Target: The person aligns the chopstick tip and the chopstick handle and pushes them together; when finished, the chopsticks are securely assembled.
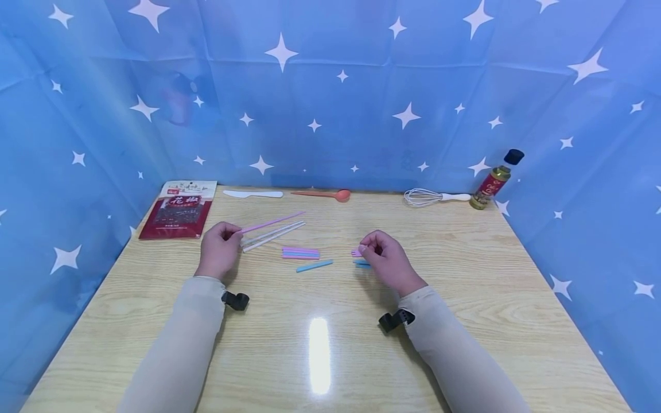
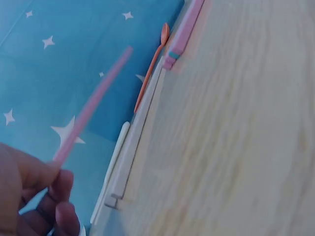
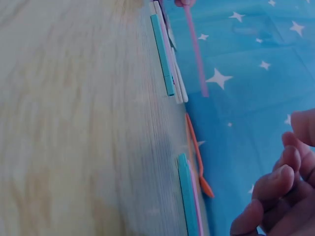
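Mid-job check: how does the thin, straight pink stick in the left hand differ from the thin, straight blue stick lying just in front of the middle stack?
Length: the pink stick looks clearly longer than the blue stick.
Pose: the pink stick is raised, pinched near one end by the left hand; the blue stick lies on the wood-grain table, untouched.
Shared: both are straight and slender.

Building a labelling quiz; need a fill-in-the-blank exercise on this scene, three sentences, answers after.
A thin pink stick is pinched by the person's ____ hand.
In the head view, the white-handled wire whisk lies ____ of the orange plastic spoon.
The cap on the red-labelled bottle is ____.
Missing words: left; right; black.
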`<state>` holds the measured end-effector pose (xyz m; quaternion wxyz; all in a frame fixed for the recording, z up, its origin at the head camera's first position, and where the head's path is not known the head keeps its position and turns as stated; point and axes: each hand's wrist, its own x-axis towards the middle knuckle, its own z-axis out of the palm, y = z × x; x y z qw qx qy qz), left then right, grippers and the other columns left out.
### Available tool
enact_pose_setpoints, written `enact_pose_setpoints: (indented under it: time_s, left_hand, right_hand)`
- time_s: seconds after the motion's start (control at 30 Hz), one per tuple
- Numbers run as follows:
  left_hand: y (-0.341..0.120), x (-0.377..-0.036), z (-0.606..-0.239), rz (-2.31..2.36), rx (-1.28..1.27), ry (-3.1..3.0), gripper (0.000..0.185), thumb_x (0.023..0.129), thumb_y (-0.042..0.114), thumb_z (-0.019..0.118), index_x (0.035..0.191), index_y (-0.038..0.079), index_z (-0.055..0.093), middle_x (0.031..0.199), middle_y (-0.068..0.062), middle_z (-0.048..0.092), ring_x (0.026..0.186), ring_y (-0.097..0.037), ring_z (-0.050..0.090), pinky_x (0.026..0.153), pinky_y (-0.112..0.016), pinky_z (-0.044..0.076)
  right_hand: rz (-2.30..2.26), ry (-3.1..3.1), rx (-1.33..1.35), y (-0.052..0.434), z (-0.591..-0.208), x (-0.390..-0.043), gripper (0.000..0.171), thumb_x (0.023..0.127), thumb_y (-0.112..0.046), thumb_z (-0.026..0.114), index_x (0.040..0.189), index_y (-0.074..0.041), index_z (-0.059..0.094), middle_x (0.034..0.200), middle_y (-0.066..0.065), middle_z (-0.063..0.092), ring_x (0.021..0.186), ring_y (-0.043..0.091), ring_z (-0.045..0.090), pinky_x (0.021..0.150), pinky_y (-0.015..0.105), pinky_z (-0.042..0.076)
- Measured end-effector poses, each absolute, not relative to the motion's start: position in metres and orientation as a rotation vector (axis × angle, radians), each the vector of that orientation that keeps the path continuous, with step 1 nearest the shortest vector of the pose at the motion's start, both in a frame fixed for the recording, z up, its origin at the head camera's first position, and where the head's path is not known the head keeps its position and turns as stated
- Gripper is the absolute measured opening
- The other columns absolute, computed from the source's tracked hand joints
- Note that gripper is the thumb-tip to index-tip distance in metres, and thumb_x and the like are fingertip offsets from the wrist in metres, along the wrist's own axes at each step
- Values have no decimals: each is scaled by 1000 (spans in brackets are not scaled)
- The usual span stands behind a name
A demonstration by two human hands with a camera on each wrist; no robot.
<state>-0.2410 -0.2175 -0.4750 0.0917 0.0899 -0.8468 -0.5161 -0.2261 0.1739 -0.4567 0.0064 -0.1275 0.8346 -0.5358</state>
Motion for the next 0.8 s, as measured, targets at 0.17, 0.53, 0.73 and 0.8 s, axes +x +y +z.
enact_pose_setpoints:
  time_s: [0.17, 0.53, 0.73, 0.8]
  left_hand:
    - [-221, -241, -477, -1492, 385, -2527, 22, 107, 12, 57, 119, 0, 70, 111, -17, 65, 99, -28, 57, 85, -36, 43]
    - [-224, -243, -481, -1423, 432, -2663, 27, 107, 20, 57, 122, 5, 73, 115, -16, 66, 102, -32, 58, 85, -40, 42]
    - [-223, -241, -479, -1362, 421, -2741, 30, 108, 22, 55, 126, 6, 72, 122, -17, 67, 111, -35, 60, 94, -49, 43]
    - [-223, -240, -478, -1348, 406, -2770, 32, 107, 22, 53, 129, 6, 70, 125, -18, 66, 114, -36, 60, 99, -52, 41]
  right_hand:
    - [-1697, 2584, -403, 173, -459, -226, 11, 107, -19, 64, 105, -8, 65, 84, 7, 55, 75, 22, 49, 67, 28, 42]
    - [-1683, 2569, -427, 172, -460, -227, 11, 106, -18, 63, 101, -8, 65, 82, 6, 54, 75, 22, 49, 67, 28, 42]
    - [-1667, 2574, -418, 171, -459, -227, 11, 106, -18, 64, 100, -9, 65, 82, 6, 56, 76, 23, 50, 68, 28, 42]
    - [-1664, 2574, -414, 172, -460, -227, 11, 106, -18, 64, 100, -9, 65, 83, 6, 56, 77, 24, 50, 68, 28, 42]
